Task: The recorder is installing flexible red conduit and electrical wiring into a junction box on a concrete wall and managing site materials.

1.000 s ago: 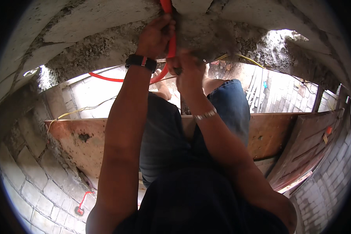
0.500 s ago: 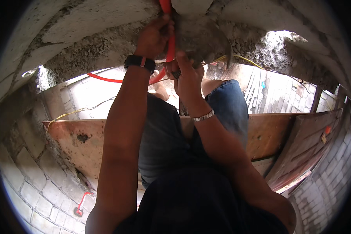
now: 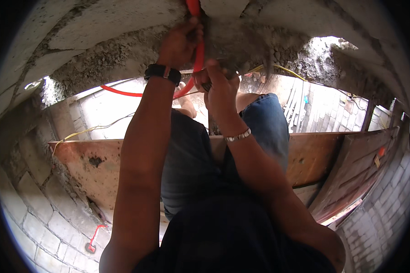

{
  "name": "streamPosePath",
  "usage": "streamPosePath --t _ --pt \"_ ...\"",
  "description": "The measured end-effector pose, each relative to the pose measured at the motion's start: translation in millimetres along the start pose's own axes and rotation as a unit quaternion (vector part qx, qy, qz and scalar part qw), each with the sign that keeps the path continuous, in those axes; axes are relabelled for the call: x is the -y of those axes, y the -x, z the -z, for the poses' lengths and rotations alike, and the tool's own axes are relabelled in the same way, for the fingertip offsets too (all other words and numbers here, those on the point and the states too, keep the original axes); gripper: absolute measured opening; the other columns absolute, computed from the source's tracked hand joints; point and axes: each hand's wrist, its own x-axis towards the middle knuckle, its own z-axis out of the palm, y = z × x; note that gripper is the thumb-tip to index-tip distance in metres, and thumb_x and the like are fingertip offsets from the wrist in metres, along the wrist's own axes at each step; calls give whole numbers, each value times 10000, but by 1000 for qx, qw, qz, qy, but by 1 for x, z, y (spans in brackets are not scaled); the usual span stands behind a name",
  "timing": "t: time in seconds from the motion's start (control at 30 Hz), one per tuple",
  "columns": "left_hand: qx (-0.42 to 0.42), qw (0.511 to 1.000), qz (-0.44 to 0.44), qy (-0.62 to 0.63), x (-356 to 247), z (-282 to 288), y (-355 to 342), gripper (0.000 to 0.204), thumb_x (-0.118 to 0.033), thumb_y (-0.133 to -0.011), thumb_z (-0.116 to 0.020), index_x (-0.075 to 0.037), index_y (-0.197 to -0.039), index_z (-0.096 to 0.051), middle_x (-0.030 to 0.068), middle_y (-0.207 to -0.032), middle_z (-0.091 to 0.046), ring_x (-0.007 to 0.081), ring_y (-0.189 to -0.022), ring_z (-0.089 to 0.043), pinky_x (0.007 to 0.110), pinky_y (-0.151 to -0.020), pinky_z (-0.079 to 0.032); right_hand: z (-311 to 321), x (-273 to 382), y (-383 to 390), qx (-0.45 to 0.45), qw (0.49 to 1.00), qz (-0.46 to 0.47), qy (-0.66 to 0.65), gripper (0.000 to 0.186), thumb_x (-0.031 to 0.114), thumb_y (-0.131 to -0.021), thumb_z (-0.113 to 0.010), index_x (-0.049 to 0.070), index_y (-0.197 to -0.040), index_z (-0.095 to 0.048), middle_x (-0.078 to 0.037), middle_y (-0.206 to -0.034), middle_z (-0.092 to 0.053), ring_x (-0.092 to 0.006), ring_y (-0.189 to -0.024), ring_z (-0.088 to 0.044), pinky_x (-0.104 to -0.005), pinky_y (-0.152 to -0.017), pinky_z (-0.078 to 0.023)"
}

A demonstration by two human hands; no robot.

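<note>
My left hand (image 3: 180,43) is raised to the rough mortar under the block wall, its fingers closed around a red-orange flexible conduit (image 3: 199,57) that comes down from the top. Below and to the right, my right hand (image 3: 219,84) is closed on the dark handle of a tool. That tool looks like a trowel (image 3: 246,45); its broad grey end is smeared by motion against the mortar, so its exact outline is hidden. The conduit bends past my right hand and curves away left behind my left wrist.
A wooden plank (image 3: 95,159) spans across at my legs, with a brown panelled board (image 3: 355,168) leaning at right. Yellow wires (image 3: 284,69) run under the wall edge. Block walls (image 3: 45,218) rise on both sides. A red conduit end (image 3: 93,239) sticks out at lower left.
The grey blurred end of the tool shows a slightly different smear against the mortar. Both hands keep nearly the same place and grip.
</note>
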Motion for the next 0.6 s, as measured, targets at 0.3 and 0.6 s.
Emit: streamPosePath --t 0.3,0.6 --pt "11 1000 -2 7 2 -9 0 191 -137 -876 -631 5 -988 -570 83 -871 -614 149 -769 -599 238 -679 -530 9 -13 -10 -12 997 78 -12 245 131 -842 -647 84 -666 -482 -21 -564 -430 -142 -461 -407 -302 -460 -392" --pt "-11 1000 -22 -13 -4 -16 11 190 -144 -870 -631 0 -984 -582 74 -874 -627 151 -786 -610 258 -686 -523 47 62 45 19 995 -51 80 253 118 -869 -608 84 -670 -454 13 -548 -393 -96 -480 -435 -269 -437 -371"
